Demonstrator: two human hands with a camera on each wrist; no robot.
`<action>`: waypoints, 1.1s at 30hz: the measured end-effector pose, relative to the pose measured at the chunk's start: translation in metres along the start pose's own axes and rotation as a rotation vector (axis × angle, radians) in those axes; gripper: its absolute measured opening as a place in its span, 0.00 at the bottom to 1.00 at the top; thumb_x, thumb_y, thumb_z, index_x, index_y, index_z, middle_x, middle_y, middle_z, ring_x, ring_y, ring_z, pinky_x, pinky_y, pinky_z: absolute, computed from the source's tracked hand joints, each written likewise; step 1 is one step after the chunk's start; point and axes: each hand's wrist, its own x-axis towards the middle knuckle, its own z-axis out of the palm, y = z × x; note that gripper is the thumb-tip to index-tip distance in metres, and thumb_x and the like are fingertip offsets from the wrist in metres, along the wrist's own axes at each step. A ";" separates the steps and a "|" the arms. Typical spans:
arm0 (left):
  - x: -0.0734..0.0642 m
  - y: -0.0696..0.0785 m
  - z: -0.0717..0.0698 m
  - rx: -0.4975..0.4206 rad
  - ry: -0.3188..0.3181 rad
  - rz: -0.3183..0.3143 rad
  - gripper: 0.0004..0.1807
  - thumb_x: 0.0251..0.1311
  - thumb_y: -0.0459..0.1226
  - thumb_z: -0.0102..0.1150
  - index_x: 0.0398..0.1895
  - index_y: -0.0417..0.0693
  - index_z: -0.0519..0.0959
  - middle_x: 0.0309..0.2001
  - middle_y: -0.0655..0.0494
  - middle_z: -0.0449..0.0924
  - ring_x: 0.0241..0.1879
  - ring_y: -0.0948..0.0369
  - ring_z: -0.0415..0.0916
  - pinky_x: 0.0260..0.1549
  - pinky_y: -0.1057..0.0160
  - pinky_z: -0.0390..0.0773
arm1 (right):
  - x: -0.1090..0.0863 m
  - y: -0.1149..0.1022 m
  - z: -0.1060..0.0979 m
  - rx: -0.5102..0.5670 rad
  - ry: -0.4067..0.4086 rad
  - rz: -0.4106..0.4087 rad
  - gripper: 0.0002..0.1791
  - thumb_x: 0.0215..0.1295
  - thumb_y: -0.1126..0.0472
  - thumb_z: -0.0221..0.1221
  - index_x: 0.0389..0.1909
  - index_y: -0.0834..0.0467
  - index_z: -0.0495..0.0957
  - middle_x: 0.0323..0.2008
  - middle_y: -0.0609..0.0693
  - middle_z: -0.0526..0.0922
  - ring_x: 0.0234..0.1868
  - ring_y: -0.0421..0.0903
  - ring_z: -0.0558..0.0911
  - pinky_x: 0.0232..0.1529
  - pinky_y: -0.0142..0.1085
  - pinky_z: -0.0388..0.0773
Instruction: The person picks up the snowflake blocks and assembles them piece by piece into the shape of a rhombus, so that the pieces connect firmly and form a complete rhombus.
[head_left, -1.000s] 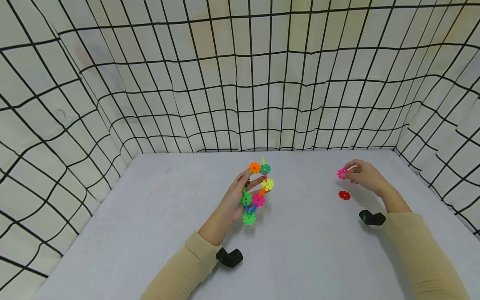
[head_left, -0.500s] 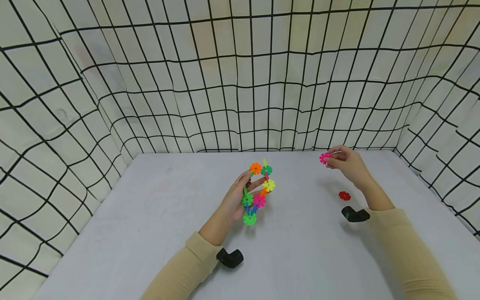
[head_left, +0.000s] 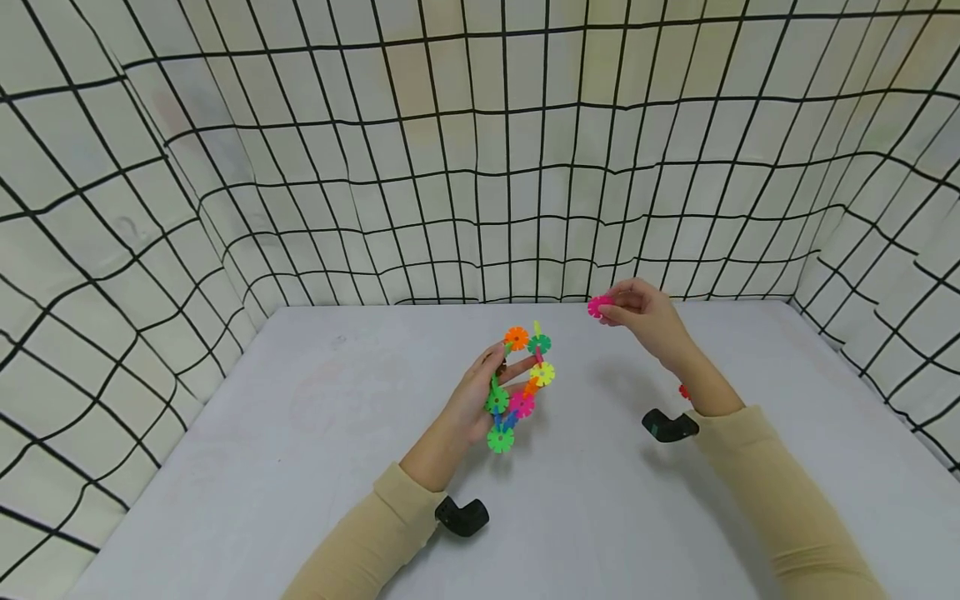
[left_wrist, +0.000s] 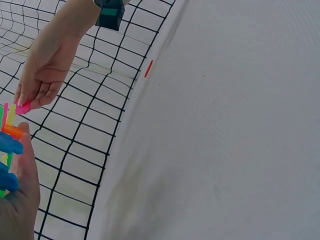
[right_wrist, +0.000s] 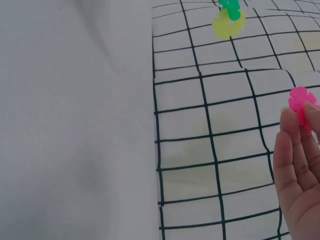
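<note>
My left hand (head_left: 472, 396) holds a loop of linked, notched plastic discs (head_left: 522, 405) in green, pink, blue, orange and yellow, raised over the middle of the table. To its right, my right hand (head_left: 651, 321) pinches a single pink notched disc (head_left: 597, 307) between thumb and fingers, apart from the loop. That pink disc (right_wrist: 301, 102) shows clearly in the right wrist view, with part of the loop beyond. A red disc (head_left: 683, 391) lies on the table, mostly hidden behind the right forearm.
A white table (head_left: 300, 467) spreads beneath both arms. Black netting (head_left: 480, 192) over pale sheets encloses its back and sides. A black wrist-camera mount (head_left: 462, 517) sits at the left cuff, another black mount (head_left: 670, 426) at the right one.
My right hand has moved left and slightly up with the pink disc, closer to the loop. The right forearm now covers most of the red disc. My left hand has barely shifted.
</note>
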 end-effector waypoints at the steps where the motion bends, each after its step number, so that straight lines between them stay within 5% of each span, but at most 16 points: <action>1: 0.000 0.000 0.000 -0.002 0.000 -0.001 0.13 0.81 0.49 0.44 0.40 0.53 0.64 0.53 0.53 0.86 0.48 0.53 0.83 0.46 0.60 0.84 | 0.001 -0.001 0.003 0.005 -0.005 -0.006 0.16 0.74 0.65 0.60 0.56 0.70 0.72 0.50 0.66 0.82 0.40 0.38 0.85 0.48 0.26 0.80; 14: -0.001 0.000 0.002 0.004 -0.017 -0.024 0.12 0.81 0.50 0.43 0.47 0.51 0.66 0.60 0.46 0.82 0.53 0.51 0.82 0.53 0.56 0.81 | 0.002 -0.011 0.044 0.020 -0.090 -0.089 0.10 0.73 0.66 0.61 0.50 0.67 0.76 0.45 0.61 0.85 0.46 0.58 0.84 0.49 0.30 0.80; 21: 0.000 -0.001 0.002 0.037 -0.017 -0.036 0.22 0.82 0.50 0.41 0.68 0.49 0.65 0.61 0.47 0.81 0.51 0.53 0.82 0.55 0.55 0.80 | 0.000 -0.015 0.053 0.010 -0.141 -0.125 0.10 0.72 0.67 0.63 0.49 0.68 0.77 0.44 0.60 0.84 0.45 0.55 0.85 0.50 0.31 0.81; 33: -0.001 -0.001 0.002 0.072 -0.012 -0.066 0.24 0.81 0.50 0.42 0.71 0.48 0.62 0.60 0.46 0.81 0.49 0.54 0.82 0.54 0.56 0.81 | 0.001 -0.010 0.054 0.013 -0.195 -0.197 0.08 0.71 0.72 0.61 0.48 0.70 0.78 0.43 0.62 0.84 0.46 0.60 0.86 0.50 0.30 0.81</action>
